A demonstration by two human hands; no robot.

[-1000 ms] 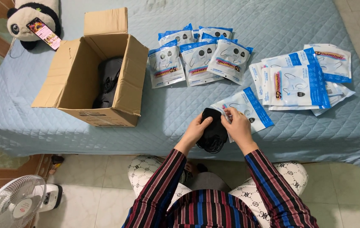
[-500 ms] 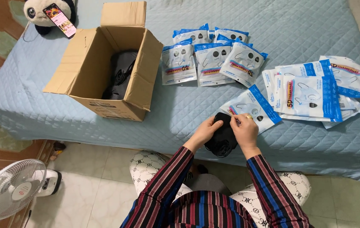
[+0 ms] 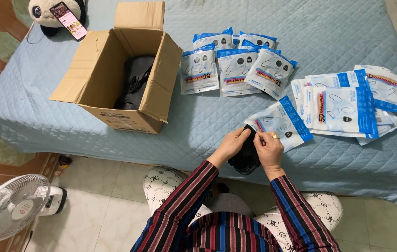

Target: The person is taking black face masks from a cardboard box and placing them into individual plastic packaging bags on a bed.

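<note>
Nearest: striped sleeves (image 3: 235, 224) and patterned trousers at bottom of view; fan (image 3: 9, 207) on tiled floor, lower left. Left hand (image 3: 232, 144) and right hand (image 3: 268, 148) close together at near edge of bed (image 3: 68, 135), both pinching a bundle of black masks (image 3: 245, 156) between them; bundle hangs slightly over the edge. Fingers curled narrow around the bundle; ring seen on right hand. Just beyond the hands, touching the bundle's upper end: one pouch (image 3: 280, 122), white with blue border, lying flat and tilted. Right of that, overlapping pile of like pouches (image 3: 347, 105). Farther back, centre: second cluster of pouches (image 3: 235, 65), fanned and overlapping. Left of these, well apart from the hands: open cardboard box (image 3: 119, 70), flaps up, dark masks (image 3: 135, 81) inside. Farthest, top left corner: panda toy (image 3: 51, 11) with phone (image 3: 69, 19) leaning on it, screen lit.
</note>
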